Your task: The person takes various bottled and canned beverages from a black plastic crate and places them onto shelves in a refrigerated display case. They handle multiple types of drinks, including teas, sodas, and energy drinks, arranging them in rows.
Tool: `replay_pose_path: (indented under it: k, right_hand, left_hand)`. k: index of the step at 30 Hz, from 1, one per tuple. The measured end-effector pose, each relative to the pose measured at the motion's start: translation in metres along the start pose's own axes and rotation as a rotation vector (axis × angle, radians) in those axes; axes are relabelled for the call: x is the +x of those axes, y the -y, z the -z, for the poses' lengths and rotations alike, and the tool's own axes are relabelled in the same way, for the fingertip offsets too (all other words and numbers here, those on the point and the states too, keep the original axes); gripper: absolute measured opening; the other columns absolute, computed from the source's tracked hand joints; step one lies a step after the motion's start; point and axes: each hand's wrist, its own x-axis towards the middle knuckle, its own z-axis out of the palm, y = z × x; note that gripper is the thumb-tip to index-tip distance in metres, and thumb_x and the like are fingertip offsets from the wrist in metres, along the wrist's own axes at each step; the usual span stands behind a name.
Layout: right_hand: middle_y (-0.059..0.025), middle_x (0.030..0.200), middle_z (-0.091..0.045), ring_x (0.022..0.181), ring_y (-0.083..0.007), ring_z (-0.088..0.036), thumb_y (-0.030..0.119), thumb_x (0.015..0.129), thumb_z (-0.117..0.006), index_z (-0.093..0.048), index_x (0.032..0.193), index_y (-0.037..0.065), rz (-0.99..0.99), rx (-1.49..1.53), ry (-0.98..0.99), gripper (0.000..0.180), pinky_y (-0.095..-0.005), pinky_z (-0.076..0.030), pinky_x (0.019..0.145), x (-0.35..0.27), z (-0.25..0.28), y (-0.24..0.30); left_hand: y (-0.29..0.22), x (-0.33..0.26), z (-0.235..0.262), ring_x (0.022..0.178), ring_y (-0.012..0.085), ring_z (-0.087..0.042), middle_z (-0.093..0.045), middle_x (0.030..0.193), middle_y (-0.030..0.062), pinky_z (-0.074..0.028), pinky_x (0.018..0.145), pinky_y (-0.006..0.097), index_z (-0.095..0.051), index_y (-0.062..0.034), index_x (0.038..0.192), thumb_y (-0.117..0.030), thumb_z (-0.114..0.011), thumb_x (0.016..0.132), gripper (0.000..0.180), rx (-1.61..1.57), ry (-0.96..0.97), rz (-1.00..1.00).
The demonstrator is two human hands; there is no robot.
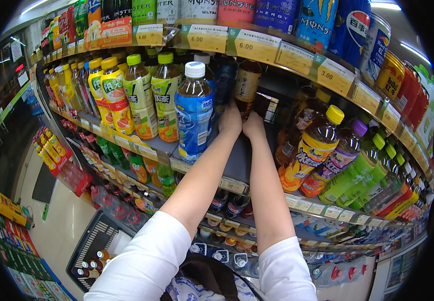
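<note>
Both arms stretch deep into a gap on the middle drinks shelf (pixel 234 168). Brown liquid and a tan label mark the bottle of tea (pixel 247 83) standing at the back of this gap. My left hand (pixel 231 120) is closed around its lower left side, and my right hand (pixel 253 125) is closed at its lower right. Most of the fingers are hidden by the hands. A blue-labelled bottle with a white cap (pixel 194 115) stands left of my left forearm. Right of my right hand is an orange-labelled bottle with a yellow cap (pixel 309 150).
Price tags line the edge of the upper shelf (pixel 257 50), which carries cans close above my hands. Yellow-labelled juice bottles (pixel 117 95) stand farther left. On the floor at lower left, a dark shopping basket (pixel 81 246) holds several brown bottles with white caps (pixel 92 265).
</note>
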Motion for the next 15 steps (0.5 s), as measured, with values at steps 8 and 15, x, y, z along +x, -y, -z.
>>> replay_pose_path:
  k: [8,15]
  right_hand:
    - [-0.025,0.111,-0.046,0.101,-0.0402,-0.047,0.009,0.074,-0.052,-0.043,0.113,-0.006,0.279,0.074,-0.45,0.044,-0.0394,-0.04,0.085,0.012,-0.001,0.004]
    - [-0.0084,0.085,-0.059,0.076,-0.0127,-0.055,0.001,0.079,-0.051,-0.057,0.093,-0.001,0.494,0.665,-0.474,0.015,-0.0243,-0.044,0.069,-0.086,0.058,0.071]
  left_hand:
    - [-0.009,-0.008,0.004,0.106,0.0387,-0.046,-0.044,0.113,0.0302,-0.04,0.087,0.04,-0.025,0.0075,0.121,-0.022,-0.059,0.075,0.064,-0.23,-0.019,0.112]
    - [-0.02,-0.144,0.05,0.107,0.0255,-0.045,-0.044,0.116,0.0184,-0.035,0.091,0.033,-0.031,0.0022,0.12,-0.001,-0.045,0.08,0.043,-0.852,0.028,-0.324]
